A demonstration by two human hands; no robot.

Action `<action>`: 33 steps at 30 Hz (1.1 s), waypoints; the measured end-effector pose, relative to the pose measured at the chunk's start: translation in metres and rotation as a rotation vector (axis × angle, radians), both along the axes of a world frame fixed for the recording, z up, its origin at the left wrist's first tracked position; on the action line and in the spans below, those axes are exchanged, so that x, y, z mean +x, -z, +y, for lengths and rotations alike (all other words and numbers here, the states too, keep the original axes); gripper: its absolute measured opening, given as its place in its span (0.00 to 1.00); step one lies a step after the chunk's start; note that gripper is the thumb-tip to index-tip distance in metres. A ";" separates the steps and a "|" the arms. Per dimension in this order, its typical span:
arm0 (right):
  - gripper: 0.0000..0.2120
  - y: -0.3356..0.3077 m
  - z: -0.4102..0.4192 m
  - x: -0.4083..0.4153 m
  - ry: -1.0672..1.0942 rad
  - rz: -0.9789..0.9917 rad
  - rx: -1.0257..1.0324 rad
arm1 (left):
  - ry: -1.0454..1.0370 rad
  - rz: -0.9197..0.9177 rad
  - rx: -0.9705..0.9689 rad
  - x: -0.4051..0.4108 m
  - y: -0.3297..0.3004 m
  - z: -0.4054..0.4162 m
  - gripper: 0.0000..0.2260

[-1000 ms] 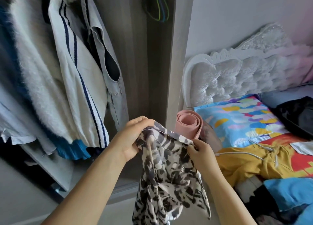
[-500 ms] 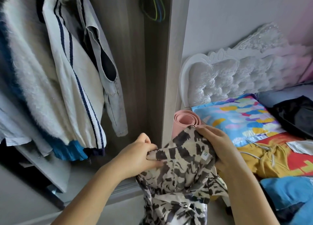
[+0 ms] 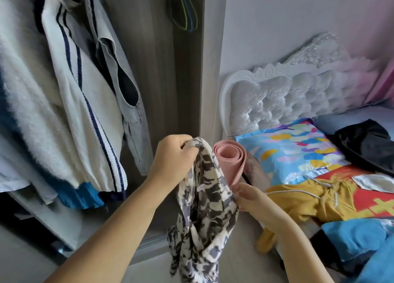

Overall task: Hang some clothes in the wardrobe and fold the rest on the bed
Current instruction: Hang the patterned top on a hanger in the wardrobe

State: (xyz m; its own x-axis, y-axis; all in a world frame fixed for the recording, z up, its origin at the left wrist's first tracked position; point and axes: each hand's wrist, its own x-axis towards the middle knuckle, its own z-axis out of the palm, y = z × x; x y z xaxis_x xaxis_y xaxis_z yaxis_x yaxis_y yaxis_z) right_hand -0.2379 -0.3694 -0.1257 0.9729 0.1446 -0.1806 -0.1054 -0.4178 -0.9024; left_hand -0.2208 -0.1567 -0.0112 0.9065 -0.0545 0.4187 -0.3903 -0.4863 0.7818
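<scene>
- Fingers of the left hand [image 3: 174, 158] are curled tight round the bunched top of a black-and-cream patterned garment [image 3: 205, 214], which hangs down from that fist in front of the open wardrobe [image 3: 185, 90].
- The right hand [image 3: 253, 199] touches the garment's right edge lower down, fingers mostly straight; whether it pinches the cloth cannot be told.
- Just behind the garment a rolled pink mat [image 3: 231, 161] stands between the wardrobe's side panel and the bed [image 3: 332, 197].
- Inside the wardrobe hang a pale denim piece [image 3: 130, 116], a white top with navy stripes [image 3: 89, 116] and a fuzzy white garment with a blue hem [image 3: 32, 120]; coloured hangers [image 3: 186, 12] hang at the top.
- On the bed lie a yellow garment with drawstrings [image 3: 302, 201], a bright patterned pillow [image 3: 292, 152], a black item [image 3: 366, 144] and blue cloth [image 3: 358, 235], below a tufted white headboard [image 3: 287, 99].
</scene>
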 end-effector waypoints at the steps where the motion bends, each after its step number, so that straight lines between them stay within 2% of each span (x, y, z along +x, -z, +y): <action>1: 0.06 0.004 0.001 -0.001 -0.025 -0.016 -0.003 | -0.020 0.008 -0.046 0.001 -0.004 0.000 0.18; 4: 0.06 0.013 0.010 -0.003 -0.061 -0.040 -0.096 | -0.049 0.003 -0.124 0.002 -0.013 0.000 0.15; 8: 0.09 0.030 0.026 0.001 -0.145 -0.002 -0.074 | -0.034 0.015 -0.210 0.000 -0.019 -0.003 0.13; 9: 0.10 0.035 0.029 0.001 -0.149 0.042 -0.008 | -0.041 0.027 -0.238 0.002 -0.019 -0.002 0.14; 11: 0.11 0.037 0.028 0.001 -0.054 0.208 0.271 | -0.076 0.057 -0.258 0.010 -0.018 0.004 0.14; 13: 0.11 0.032 0.025 0.003 0.141 0.298 0.558 | -0.147 0.063 -0.163 0.021 -0.014 0.014 0.11; 14: 0.09 0.031 0.021 0.006 0.224 0.260 0.583 | -0.189 0.062 -0.084 0.027 -0.011 0.020 0.10; 15: 0.10 0.028 0.016 0.008 0.259 0.188 0.525 | -0.235 0.062 -0.003 0.033 -0.008 0.025 0.09; 16: 0.18 0.022 0.013 0.011 0.218 0.112 0.414 | -0.281 0.070 0.050 0.037 -0.006 0.031 0.09; 17: 0.29 0.015 0.011 0.014 0.120 0.029 0.257 | -0.316 0.088 0.064 0.041 -0.005 0.035 0.09; 19: 0.46 0.005 0.019 0.021 -0.098 -0.153 -0.214 | -0.355 0.130 0.013 0.044 -0.005 0.039 0.08; 20: 0.47 0.007 0.025 0.025 -0.183 -0.252 -0.475 | -0.360 0.149 -0.021 0.045 -0.006 0.040 0.07; 21: 0.44 0.008 0.031 0.030 -0.217 -0.316 -0.679 | -0.358 0.162 -0.029 0.046 -0.008 0.041 0.07; 22: 0.37 0.010 0.033 0.035 -0.192 -0.371 -0.769 | -0.337 0.172 -0.014 0.045 -0.010 0.042 0.08; 24: 0.20 0.008 0.030 0.050 -0.054 -0.399 -0.689 | -0.208 0.229 0.040 0.041 -0.015 0.052 0.12; 25: 0.17 0.003 0.025 0.056 0.023 -0.383 -0.577 | -0.104 0.294 0.127 0.039 -0.016 0.061 0.11; 27: 0.17 -0.011 0.015 0.068 0.127 -0.418 -0.364 | 0.124 0.524 0.429 0.031 -0.009 0.079 0.07; 29: 0.15 -0.027 0.010 0.080 0.182 -0.442 -0.159 | 0.249 0.701 0.701 0.024 0.010 0.085 0.07; 31: 0.16 -0.039 0.011 0.089 0.177 -0.390 -0.046 | 0.164 0.675 0.758 0.025 0.035 0.083 0.15; 33: 0.17 -0.045 0.012 0.097 0.126 -0.342 -0.045 | -0.048 0.537 0.585 0.033 0.046 0.077 0.14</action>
